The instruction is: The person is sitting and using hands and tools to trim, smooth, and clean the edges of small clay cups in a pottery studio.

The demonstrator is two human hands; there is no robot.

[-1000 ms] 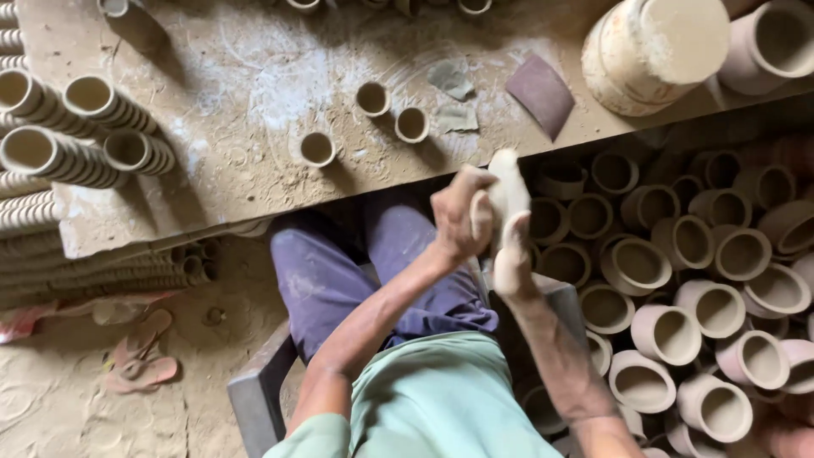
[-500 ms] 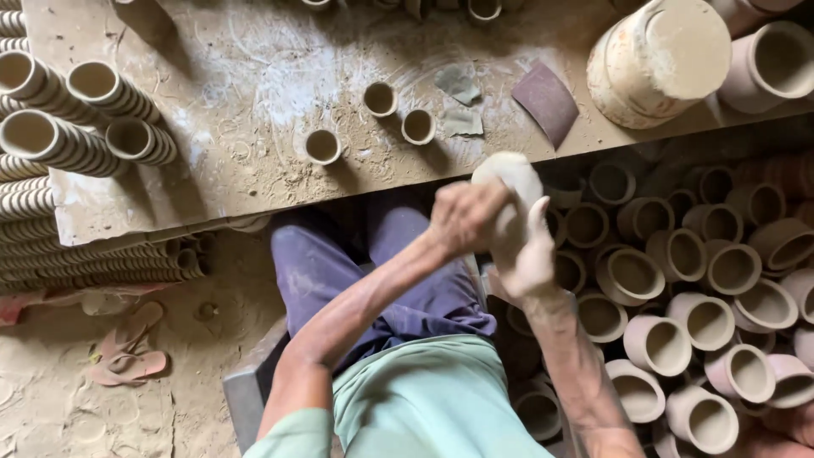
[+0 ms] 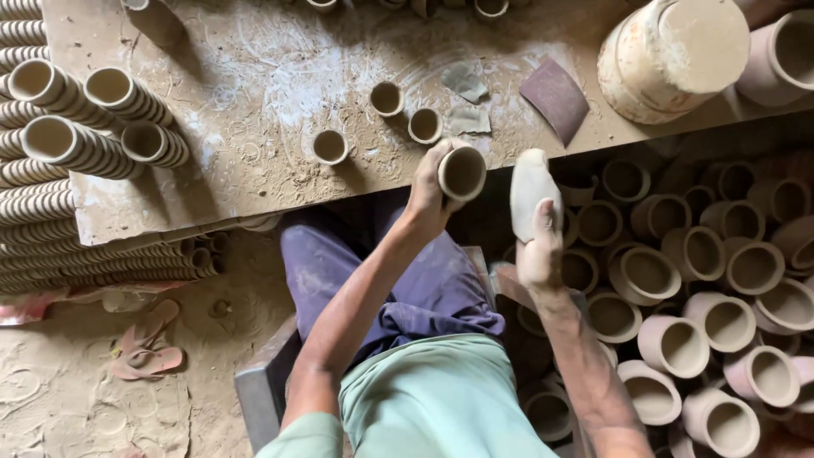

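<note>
My left hand grips a small unfired clay cup, its mouth turned toward me, just at the front edge of the dusty work board. My right hand holds a pale, dusty pad or sanding piece upright, a short way to the right of the cup and apart from it. Three more small clay cups stand on the board: one at the left, one further back, one close behind my left hand.
Stacks of nested clay cups lie on the board's left side. A dark sandpaper sheet and a large pale jar are at the right. Many clay cups fill the floor on my right. Sandals lie on the dirt floor at left.
The hands were together with the pad rubbing the cup; now they have parted, the left hand carrying the cup toward the board and the right holding the pad aside.
</note>
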